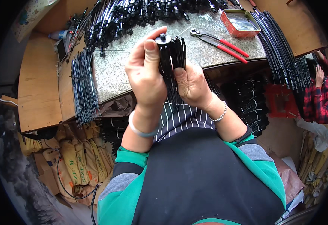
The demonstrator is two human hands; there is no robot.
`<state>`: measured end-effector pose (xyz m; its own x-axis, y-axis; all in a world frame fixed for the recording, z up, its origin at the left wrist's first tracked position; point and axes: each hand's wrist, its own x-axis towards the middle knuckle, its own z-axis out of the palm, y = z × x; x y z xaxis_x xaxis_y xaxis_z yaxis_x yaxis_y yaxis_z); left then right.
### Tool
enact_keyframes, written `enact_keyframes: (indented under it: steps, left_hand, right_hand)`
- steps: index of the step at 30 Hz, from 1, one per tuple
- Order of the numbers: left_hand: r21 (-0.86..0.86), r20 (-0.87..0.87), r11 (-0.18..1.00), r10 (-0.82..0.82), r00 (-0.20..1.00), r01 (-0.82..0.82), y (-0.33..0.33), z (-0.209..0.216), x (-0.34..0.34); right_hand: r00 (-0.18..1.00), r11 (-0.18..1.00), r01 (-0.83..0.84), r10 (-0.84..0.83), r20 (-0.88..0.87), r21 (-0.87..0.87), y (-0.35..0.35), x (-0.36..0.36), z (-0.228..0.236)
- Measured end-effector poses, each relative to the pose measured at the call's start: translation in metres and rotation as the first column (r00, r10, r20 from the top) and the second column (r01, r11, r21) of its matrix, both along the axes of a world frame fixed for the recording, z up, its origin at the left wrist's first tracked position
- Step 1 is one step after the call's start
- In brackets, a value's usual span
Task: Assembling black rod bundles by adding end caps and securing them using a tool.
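Observation:
Upright in front of me, above the table's near edge, is what looks like a folded black umbrella frame (165, 58) with a round disc and small knob at its top. My left hand (146, 77) is closed around its left side, thumb up beside the disc and forefinger stretched behind it. On the other side, my right hand (194, 85) pinches a bunch of thin black ribs (178, 50) between thumb and fingers. The lower end of the frame is partly hidden by my hands and lies against my striped apron (188, 118).
Red-handled cutters (224, 47) and a red tin (237, 24) of thin wires lie on the speckled tabletop (113, 69). Many black frames (130, 18) are heaped at the back. Rib bundles overhang the left (83, 86) and right (282, 48) edges. Another person's sleeve (319, 103) shows far right.

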<state>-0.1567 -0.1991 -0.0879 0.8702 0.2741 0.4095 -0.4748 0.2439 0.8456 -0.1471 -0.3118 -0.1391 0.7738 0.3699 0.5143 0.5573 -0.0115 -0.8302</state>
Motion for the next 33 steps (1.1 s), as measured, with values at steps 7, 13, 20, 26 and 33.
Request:
enact_keyframes:
  steps: [7,13,20,26,33]
  left_hand:
    - [0.066,0.013,0.998,0.011,1.000,-0.012,-0.010,0.000,0.000]
    - [-0.029,0.063,0.999,0.023,0.998,-0.021,-0.004,-0.006,-0.003]
    - [-0.058,0.121,0.994,0.094,0.988,-0.088,-0.006,-0.013,0.001]
    - [-0.092,0.090,0.996,0.023,0.996,-0.014,-0.007,-0.010,-0.006]
    - [-0.060,0.095,0.997,0.059,0.994,-0.054,-0.006,-0.013,-0.003]
  right_hand:
    - [0.976,0.986,0.160,-0.150,0.156,-0.052,0.002,0.002,-0.002]
    - [0.951,0.965,0.231,-0.251,0.183,0.122,-0.001,-0.006,0.012]
    - [0.872,0.941,0.311,-0.339,0.355,0.135,-0.002,-0.003,0.021]
    - [0.935,0.949,0.263,-0.295,0.199,0.172,-0.003,-0.006,0.022]
    - [0.890,0.948,0.305,-0.319,0.326,0.094,-0.004,-0.009,0.028]
